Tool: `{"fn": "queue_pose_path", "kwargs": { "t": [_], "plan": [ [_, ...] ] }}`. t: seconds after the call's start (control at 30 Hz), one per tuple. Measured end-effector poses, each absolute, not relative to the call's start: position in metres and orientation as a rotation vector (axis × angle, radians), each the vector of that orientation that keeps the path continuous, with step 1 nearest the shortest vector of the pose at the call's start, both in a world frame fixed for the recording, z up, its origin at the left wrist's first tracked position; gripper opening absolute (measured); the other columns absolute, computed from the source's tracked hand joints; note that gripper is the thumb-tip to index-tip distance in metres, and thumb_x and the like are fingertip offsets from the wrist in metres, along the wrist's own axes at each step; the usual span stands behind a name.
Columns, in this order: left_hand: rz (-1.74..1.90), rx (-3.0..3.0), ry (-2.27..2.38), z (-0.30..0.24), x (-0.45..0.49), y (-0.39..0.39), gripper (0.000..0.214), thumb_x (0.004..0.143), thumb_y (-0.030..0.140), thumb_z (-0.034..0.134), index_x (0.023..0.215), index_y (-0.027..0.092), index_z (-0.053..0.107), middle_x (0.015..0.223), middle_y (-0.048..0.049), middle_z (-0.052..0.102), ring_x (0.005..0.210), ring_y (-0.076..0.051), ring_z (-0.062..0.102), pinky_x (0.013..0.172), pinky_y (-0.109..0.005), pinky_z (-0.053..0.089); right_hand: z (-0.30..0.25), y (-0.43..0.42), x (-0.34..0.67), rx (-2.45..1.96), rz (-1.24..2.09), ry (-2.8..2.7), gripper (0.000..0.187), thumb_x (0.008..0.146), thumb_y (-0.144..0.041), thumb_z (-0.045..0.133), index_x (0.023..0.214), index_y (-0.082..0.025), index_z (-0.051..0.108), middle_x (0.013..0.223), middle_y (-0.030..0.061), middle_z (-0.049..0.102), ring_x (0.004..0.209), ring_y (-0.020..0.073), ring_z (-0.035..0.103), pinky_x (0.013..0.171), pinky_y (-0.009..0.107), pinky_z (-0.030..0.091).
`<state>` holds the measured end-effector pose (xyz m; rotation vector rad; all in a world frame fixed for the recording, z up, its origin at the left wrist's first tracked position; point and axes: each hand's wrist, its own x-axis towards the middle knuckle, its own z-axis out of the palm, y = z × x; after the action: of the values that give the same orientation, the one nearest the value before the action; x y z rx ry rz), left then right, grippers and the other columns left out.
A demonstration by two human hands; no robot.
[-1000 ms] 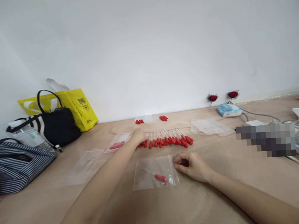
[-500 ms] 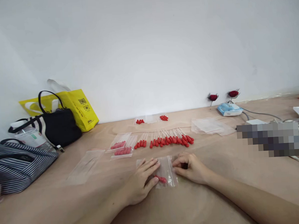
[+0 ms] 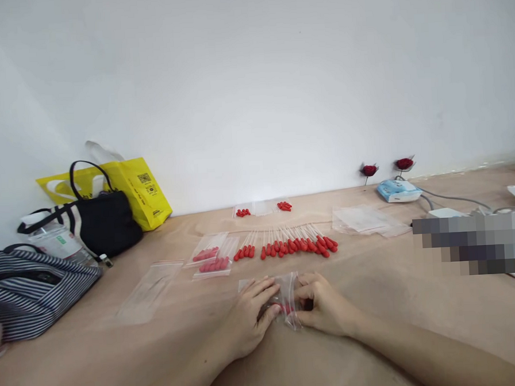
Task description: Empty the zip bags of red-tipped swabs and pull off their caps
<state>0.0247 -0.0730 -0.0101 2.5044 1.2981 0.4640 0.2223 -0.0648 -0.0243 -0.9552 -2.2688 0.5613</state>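
Note:
In front of me lies a small clear zip-lock bag [image 3: 290, 282] with a red-tipped stick [image 3: 286, 309] inside, partly hidden by my fingers. My left hand [image 3: 255, 314] lies over the bag's left part, thumb and fingertips gripping the plastic. My right hand [image 3: 321, 302] pinches the bag's zip edge on the right, its fingers curled. Beyond the hands, several white sticks with red bulb-like tips [image 3: 292, 246] lie in a row. Left of that row are filled zip-lock bags [image 3: 213, 267] with red tips inside.
Flat clear bags lie at left [image 3: 150, 293] and in a pile at right [image 3: 369, 219]. More filled bags [image 3: 262, 208] rest by the wall. Handbags [image 3: 107, 221] and a yellow bag [image 3: 143, 190] stand left; a tissue pack [image 3: 399, 191] and cables are right.
My right hand has moved slightly left onto the bag's zip edge, which is now bunched and lifted. My left hand stays on the bag, its thumb nearer the red tip. The view shifted slightly.

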Motion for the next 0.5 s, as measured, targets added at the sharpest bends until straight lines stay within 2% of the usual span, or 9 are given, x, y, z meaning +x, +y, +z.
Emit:
{"fn": "queue_pose_path", "kwargs": {
  "t": [0.13, 0.27, 0.33, 0.5],
  "plan": [
    [0.475, 2.455, 1.308, -0.009, 0.025, -0.073, 0.040, 0.083, 0.037, 0.042, 0.120, 0.024, 0.047, 0.127, -0.0043, 0.046, 0.118, -0.021, 0.039, 0.100, -0.041, 0.031, -0.021, -0.070, 0.220, -0.979, 0.561, -2.237, 0.010, 0.071, -0.021, 0.056, 0.061, -0.017, 0.056, 0.068, 0.0002, 0.054, 0.066, 0.0119, 0.048, 0.062, 0.024, 0.036],
    [0.472, 2.426, 1.325, -0.007, 0.023, -0.072, 0.041, 0.081, 0.036, 0.044, 0.121, 0.027, 0.046, 0.128, -0.0035, 0.045, 0.119, -0.021, 0.038, 0.099, -0.041, 0.032, -0.017, -0.065, 0.231, -1.045, 0.713, -2.086, 0.005, 0.068, -0.017, 0.053, 0.063, -0.017, 0.053, 0.065, -0.0007, 0.050, 0.060, 0.0102, 0.045, 0.054, 0.022, 0.035],
    [0.436, 2.416, 1.336, -0.006, 0.022, -0.072, 0.043, 0.081, 0.036, 0.044, 0.122, 0.025, 0.044, 0.129, -0.0040, 0.043, 0.120, -0.021, 0.037, 0.100, -0.041, 0.030, -0.018, -0.057, 0.243, -1.088, 0.894, -1.928, 0.003, 0.070, -0.020, 0.053, 0.069, -0.017, 0.053, 0.062, -0.0018, 0.050, 0.055, 0.0091, 0.044, 0.051, 0.021, 0.035],
    [0.347, 2.390, 1.333, 0.000, 0.020, -0.073, 0.045, 0.081, 0.038, 0.042, 0.124, 0.026, 0.041, 0.133, -0.0039, 0.038, 0.123, -0.021, 0.033, 0.102, -0.041, 0.027, -0.019, -0.035, 0.284, -1.095, 1.183, -1.382, 0.020, 0.069, -0.036, 0.057, 0.070, -0.017, 0.050, 0.058, -0.0023, 0.054, 0.052, 0.0091, 0.050, 0.053, 0.023, 0.041]
  ]
}}
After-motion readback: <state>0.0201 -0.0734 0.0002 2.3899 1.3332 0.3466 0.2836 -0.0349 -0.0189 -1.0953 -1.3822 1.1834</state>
